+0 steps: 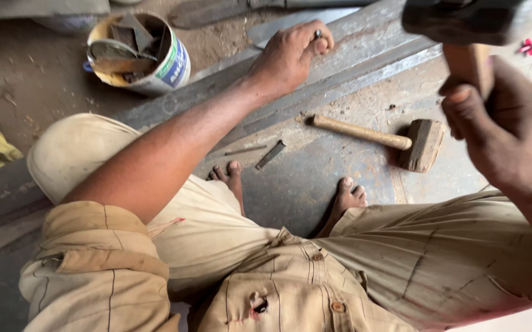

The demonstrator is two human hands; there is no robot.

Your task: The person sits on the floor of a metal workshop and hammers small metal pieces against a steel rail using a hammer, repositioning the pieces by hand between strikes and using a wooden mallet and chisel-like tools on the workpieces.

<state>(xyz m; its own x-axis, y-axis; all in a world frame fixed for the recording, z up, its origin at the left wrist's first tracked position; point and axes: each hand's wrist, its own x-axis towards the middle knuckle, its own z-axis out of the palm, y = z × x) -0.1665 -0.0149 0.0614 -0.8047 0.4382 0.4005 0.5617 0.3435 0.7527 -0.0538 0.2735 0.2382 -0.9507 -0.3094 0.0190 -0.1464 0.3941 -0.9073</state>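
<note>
Floor: I squat on a rusty steel floor plate, my bare feet set apart on it, knees wide in pale work trousers.
Steel bar: a long grey flat steel bar runs slantwise across the top of my view, from lower left up to upper right. This is the piece under work, lying flat on the floor ahead of my feet.
Raised hammer: my right hand is closed tight round the wooden handle of a hammer, its dark head lifted high and close to my face, blurred at the top edge.
Left hand: my left hand rests on the bar, fingers curled, pinching a small dark metal piece upright against the steel. What kind of tool it is I cannot tell; it is too small.
Step in hand: as I judge it, a strike lifted and ready, the small piece held in place to take it.
Next move calls for: the head coming down square on that small piece and clear of my knuckles, which sit right beside it.
Spare hammer: a second hammer lies on the plate near my right foot, well clear of the swing.
Bucket: a white bucket of scrap metal stands beyond my left knee.
Small bits: a short metal strip lies by my left toes.
</note>
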